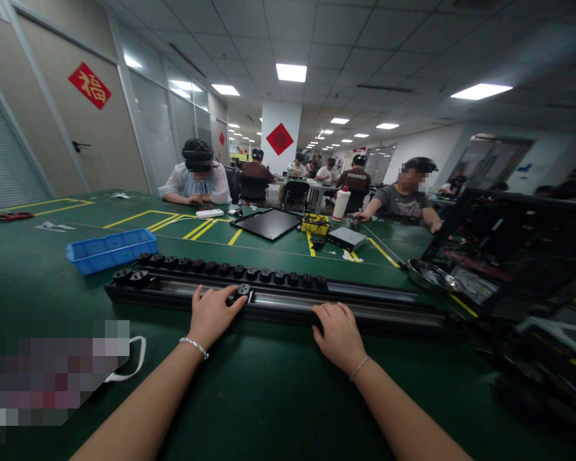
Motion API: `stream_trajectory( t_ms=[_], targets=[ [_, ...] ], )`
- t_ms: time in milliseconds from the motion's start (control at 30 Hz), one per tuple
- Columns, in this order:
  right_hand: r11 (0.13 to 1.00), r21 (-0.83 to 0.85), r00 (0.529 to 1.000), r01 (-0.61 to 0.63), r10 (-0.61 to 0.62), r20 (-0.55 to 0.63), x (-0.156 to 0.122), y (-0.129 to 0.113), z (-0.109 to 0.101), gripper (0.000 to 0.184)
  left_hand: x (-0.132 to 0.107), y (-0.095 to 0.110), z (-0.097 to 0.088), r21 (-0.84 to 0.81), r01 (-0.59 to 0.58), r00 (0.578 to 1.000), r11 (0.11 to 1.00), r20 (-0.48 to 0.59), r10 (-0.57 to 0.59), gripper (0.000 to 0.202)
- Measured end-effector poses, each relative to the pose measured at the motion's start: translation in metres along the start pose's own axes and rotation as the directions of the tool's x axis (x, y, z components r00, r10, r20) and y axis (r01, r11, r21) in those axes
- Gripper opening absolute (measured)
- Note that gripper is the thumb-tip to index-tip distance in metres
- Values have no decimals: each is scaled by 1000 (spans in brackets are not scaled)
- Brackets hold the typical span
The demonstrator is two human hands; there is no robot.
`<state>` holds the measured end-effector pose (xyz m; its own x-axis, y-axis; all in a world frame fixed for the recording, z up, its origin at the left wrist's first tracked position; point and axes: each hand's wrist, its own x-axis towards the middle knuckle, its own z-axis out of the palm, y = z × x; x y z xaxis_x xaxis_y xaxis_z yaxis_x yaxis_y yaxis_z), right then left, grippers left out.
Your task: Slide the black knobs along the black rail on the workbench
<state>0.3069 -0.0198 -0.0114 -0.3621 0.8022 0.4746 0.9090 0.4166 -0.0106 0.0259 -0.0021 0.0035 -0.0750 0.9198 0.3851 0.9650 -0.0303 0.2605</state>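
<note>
Left hand [214, 315] is spreading fingers, tips touching the socket module [243, 291] sitting on the black rail [379, 304], which is lying across the near table [269, 397]. Right hand [338, 334] is resting flat on the rail, fingers together. Module is likely light and rigid: pinch its sides.

Assembly workshop: green worktables [278, 397], seated workers [199, 179].

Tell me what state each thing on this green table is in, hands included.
black rail, lying flat, both hands on it.
left hand, open, fingertips on a black module on the rail.
right hand, open, palm down on the rail.
blue tray, upright, contents hidden.
white bottle, upright, red cap on.
metal bowl, upright, small parts inside.
black panel, lying flat.
</note>
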Motion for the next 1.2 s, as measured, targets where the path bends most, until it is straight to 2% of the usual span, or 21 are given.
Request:
stream_trajectory(
  t_ms=[167, 333, 733, 933, 1200],
  targets=[
    [1000, 1, 999, -25, 25, -22, 0, -1, -1, 27, 0, 0, 1, -2, -4, 1000, 1000, -5, 4, 52],
    [998, -37, 996, -44, 41, -77, 0, -1, 2, 36, 0, -2, 4, -7, -17, 1000, 1000, -12, 17, 52],
    [999, -48, 999, -20, 18, -48, 0, 1, 5, 36, 0, -2, 4, -21, -9, 1000, 1000, 5, 9, 49],
    [998, -37, 998, -45, 43, -45, 0, -1, 3, 28, 0, -1, 2, -18, -13, 1000, 1000, 19, 14, 48],
    [998, -55, 1000, -17, 19, 21, 2, -2, -1, 25, 0, -1, 1, -15, -18, 999, 1000, 42, 18, 47]
  ],
)
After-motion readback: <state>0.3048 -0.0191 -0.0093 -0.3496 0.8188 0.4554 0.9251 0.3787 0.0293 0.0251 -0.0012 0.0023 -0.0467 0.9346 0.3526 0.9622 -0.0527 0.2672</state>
